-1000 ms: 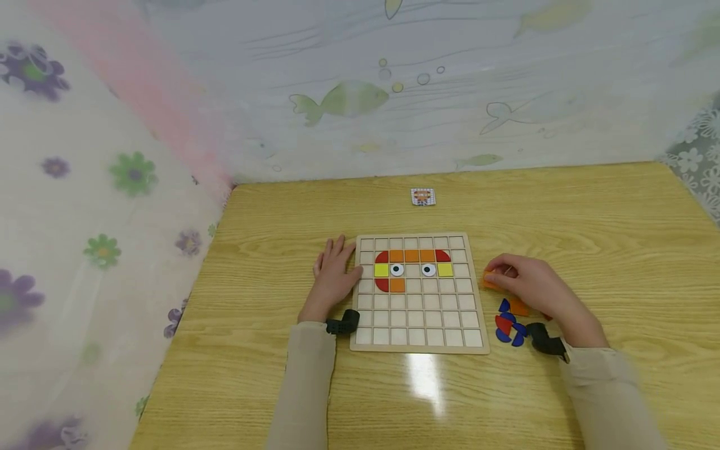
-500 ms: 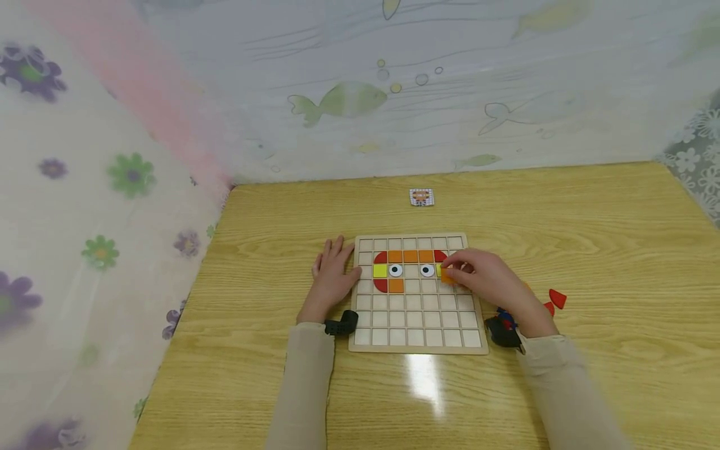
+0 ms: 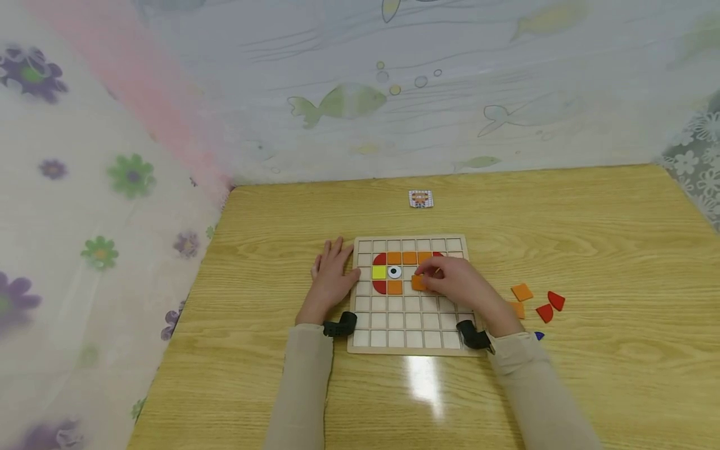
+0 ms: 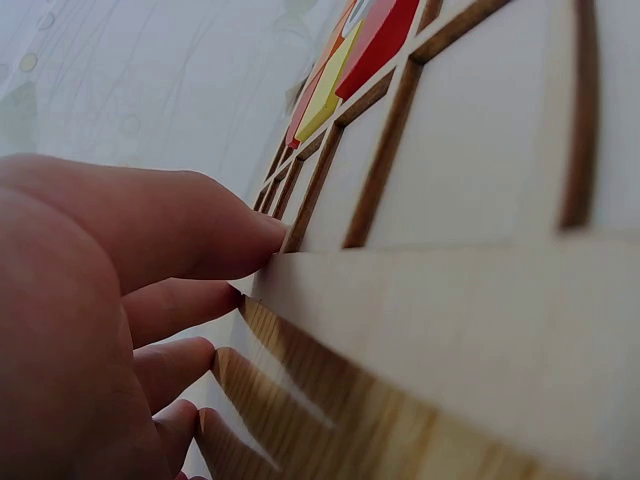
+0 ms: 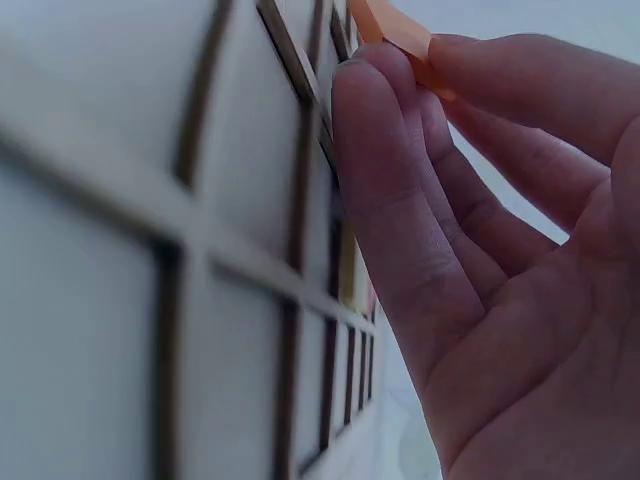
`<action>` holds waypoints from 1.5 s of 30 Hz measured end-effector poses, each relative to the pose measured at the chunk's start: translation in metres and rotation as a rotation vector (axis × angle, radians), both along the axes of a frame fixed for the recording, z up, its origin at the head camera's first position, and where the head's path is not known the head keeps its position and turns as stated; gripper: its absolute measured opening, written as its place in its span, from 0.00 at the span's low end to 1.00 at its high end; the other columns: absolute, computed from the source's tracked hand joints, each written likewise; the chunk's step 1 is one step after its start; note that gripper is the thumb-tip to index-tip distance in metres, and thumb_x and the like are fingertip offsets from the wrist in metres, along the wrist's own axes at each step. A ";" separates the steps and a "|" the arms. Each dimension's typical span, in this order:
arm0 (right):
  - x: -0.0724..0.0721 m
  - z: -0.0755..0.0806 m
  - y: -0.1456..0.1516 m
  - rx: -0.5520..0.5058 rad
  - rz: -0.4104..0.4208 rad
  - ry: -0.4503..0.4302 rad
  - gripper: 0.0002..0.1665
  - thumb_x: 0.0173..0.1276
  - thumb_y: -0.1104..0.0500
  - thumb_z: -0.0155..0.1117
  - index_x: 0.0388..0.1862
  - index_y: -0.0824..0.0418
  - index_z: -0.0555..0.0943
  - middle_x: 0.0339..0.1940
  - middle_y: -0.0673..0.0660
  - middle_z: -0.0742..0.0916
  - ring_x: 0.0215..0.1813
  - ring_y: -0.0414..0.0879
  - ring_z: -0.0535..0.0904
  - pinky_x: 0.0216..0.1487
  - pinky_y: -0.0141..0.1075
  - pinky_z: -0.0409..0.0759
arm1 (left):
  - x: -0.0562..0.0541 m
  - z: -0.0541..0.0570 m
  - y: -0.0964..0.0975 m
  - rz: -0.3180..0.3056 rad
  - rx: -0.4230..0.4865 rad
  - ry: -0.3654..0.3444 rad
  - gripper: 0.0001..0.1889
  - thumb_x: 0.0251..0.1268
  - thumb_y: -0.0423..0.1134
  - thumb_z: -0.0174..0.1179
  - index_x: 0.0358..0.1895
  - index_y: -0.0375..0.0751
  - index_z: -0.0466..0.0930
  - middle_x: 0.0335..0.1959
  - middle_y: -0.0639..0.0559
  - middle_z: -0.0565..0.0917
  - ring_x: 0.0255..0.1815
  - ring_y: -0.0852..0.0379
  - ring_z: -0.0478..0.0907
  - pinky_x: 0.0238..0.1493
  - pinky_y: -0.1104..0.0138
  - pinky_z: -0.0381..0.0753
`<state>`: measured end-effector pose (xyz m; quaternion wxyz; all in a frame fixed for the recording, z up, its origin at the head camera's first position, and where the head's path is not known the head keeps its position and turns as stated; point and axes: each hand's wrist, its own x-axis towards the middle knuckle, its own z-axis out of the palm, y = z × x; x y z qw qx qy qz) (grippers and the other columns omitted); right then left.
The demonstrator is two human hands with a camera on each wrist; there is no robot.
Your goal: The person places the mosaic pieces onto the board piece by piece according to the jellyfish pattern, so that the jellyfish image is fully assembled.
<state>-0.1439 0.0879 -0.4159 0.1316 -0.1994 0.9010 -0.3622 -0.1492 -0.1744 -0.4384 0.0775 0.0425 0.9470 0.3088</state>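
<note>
A wooden grid board lies on the table, its upper cells partly filled with red, orange and yellow tiles and a round eye tile. Over its middle, my right hand pinches an orange square tile between thumb and fingers, just right of another orange square. That hand hides the board's right-side tiles. In the right wrist view the pinched orange tile is tilted. My left hand rests at the board's left edge with fingers extended, and its thumb touches the rim.
Right of the board lie loose orange squares, red quarter-round pieces and a blue piece, some partly behind my right wrist. A small pattern card lies behind the board. Patterned curtains hang beyond the table's back edge.
My right hand has carried the orange square tile from the loose pieces on the right, leftward over the board to its middle. The left hand has stayed at the board's edge.
</note>
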 end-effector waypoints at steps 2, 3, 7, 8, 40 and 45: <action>0.001 -0.001 -0.004 -0.004 -0.007 -0.012 0.08 0.61 0.56 0.59 0.38 0.54 0.80 0.30 0.47 0.80 0.33 0.42 0.73 0.39 0.37 0.70 | 0.000 0.000 0.000 0.000 0.004 0.004 0.29 0.61 0.46 0.50 0.67 0.45 0.58 0.71 0.49 0.46 0.70 0.51 0.32 0.62 0.53 0.35; 0.001 -0.002 -0.005 -0.004 -0.011 -0.017 0.07 0.61 0.56 0.60 0.38 0.54 0.81 0.30 0.46 0.80 0.33 0.42 0.72 0.39 0.37 0.70 | 0.000 0.001 -0.001 -0.001 0.004 0.004 0.29 0.62 0.46 0.50 0.67 0.45 0.58 0.71 0.49 0.46 0.70 0.50 0.32 0.62 0.53 0.35; 0.002 -0.001 -0.011 0.002 -0.021 -0.015 0.07 0.60 0.56 0.61 0.37 0.54 0.81 0.29 0.46 0.80 0.32 0.41 0.73 0.38 0.37 0.70 | 0.000 0.001 -0.002 -0.002 0.005 0.004 0.29 0.62 0.46 0.49 0.67 0.45 0.58 0.71 0.49 0.45 0.70 0.51 0.32 0.62 0.53 0.35; 0.002 -0.001 -0.013 0.010 -0.020 -0.007 0.07 0.60 0.56 0.61 0.37 0.55 0.81 0.28 0.46 0.80 0.32 0.41 0.72 0.38 0.37 0.70 | -0.001 0.001 -0.002 0.000 0.004 0.003 0.29 0.62 0.46 0.49 0.67 0.45 0.58 0.71 0.49 0.45 0.70 0.51 0.32 0.62 0.53 0.35; 0.006 0.012 0.049 -0.004 -0.030 -0.096 0.14 0.65 0.55 0.54 0.47 0.58 0.78 0.35 0.52 0.81 0.33 0.44 0.76 0.37 0.38 0.71 | -0.002 -0.001 0.001 -0.015 -0.003 0.009 0.30 0.61 0.45 0.49 0.67 0.44 0.58 0.71 0.47 0.46 0.70 0.49 0.32 0.64 0.53 0.32; 0.007 0.017 0.076 0.026 -0.052 -0.114 0.15 0.66 0.56 0.53 0.49 0.59 0.77 0.37 0.54 0.80 0.34 0.45 0.75 0.34 0.37 0.73 | -0.001 -0.001 0.001 -0.012 -0.010 0.010 0.30 0.60 0.45 0.49 0.67 0.44 0.58 0.71 0.47 0.46 0.70 0.49 0.32 0.64 0.53 0.32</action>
